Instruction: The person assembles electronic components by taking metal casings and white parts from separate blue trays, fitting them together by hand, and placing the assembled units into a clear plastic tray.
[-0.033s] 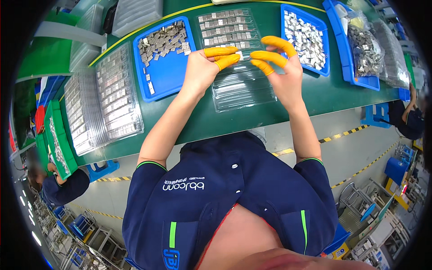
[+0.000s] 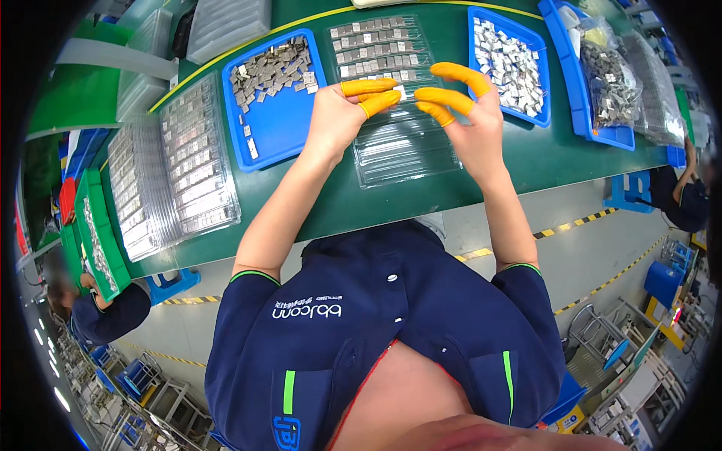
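My left hand [image 2: 340, 113], with yellow finger cots on its fingertips, pinches a small white-and-silver rectangular piece [image 2: 400, 92]. Just right of that piece is my right hand [image 2: 470, 113], also in yellow finger cots. Its thumb and a finger come together near the piece's end while another finger is raised; whatever lies between them is too small to make out. Beneath both hands lies a clear plastic tray [image 2: 406, 161]. Its far rows hold small silver pieces [image 2: 376, 49], and its near rows show bare ridged plastic.
Left of the tray, a blue tray [image 2: 274, 143] holds loose grey metal pieces; at right another blue tray [image 2: 472, 15] holds white ones. Filled clear trays [image 2: 188, 161] and a green bin [image 2: 111, 248] stand far left. A blue bin [image 2: 617, 139] of bagged parts is far right. Co-workers sit both sides.
My right hand has shifted slightly left, and its raised finger has moved a little left too. My left hand stays in place with the small piece.
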The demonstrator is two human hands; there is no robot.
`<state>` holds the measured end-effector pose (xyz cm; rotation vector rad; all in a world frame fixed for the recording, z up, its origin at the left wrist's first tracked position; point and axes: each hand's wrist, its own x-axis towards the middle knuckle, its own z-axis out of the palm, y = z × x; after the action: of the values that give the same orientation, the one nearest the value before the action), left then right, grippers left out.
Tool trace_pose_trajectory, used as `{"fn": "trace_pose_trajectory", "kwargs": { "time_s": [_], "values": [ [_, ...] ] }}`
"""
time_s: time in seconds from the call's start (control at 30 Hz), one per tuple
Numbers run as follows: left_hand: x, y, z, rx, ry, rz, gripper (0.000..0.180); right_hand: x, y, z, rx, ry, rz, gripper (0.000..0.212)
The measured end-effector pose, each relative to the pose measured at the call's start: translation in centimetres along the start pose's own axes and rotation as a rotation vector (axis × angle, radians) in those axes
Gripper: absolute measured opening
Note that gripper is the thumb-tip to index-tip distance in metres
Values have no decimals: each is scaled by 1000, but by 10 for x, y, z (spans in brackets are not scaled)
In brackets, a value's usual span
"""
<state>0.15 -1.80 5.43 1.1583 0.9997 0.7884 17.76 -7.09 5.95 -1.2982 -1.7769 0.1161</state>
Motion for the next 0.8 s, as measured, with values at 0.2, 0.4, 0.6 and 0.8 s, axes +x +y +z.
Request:
{"fn": "trace_pose_trajectory", "kwargs": {
  "time_s": [0.2, 0.4, 0.6, 0.8],
  "values": [
    [7, -3, 7, -139, -41, -93, 29, 4, 15, 4, -57, -24, -40, 16],
    [21, -18, 14, 835, 187, 497, 31, 18, 63, 6, -205, -64, -26, 15],
    [27, -39, 23, 1232, -32, 687, 37, 11, 83, 21, -332, -147, -31, 25],
    [30, -43, 27, 1293, 4, 729, 39, 9, 84, 24, -320, -185, -6, 27]
  ]
}}
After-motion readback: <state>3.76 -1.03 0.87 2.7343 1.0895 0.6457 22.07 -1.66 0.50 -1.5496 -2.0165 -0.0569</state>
